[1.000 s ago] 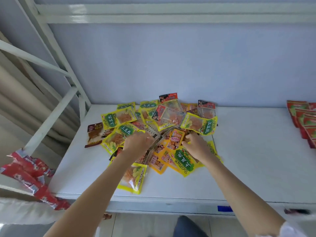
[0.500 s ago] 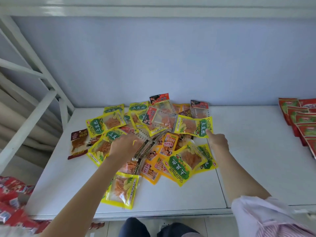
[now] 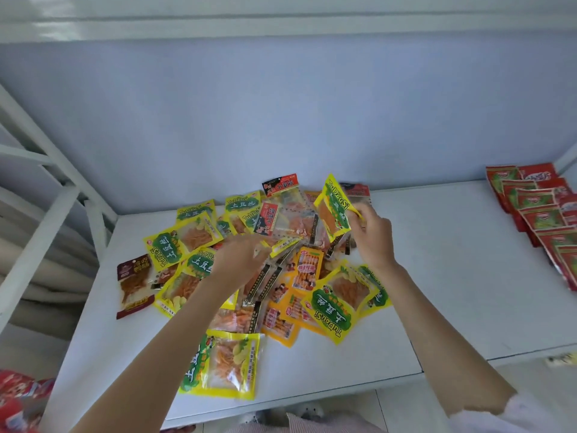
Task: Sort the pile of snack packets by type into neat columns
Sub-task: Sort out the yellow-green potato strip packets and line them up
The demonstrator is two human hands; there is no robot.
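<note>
Right hand [image 3: 373, 237] pinches one yellow packet [image 3: 333, 210] aloft; left hand [image 3: 239, 260], fingers blurred, rests on pile [image 3: 265, 260].

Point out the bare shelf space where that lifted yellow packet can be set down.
Best room: the wide bare stretch of shelf between the pile and the red packets at the right edge. A narrower bare strip runs along the front, right of the near yellow packet. The middle is crowded with overlapping packets, where the left hand rests. The right hand holds the lifted packet.
</note>
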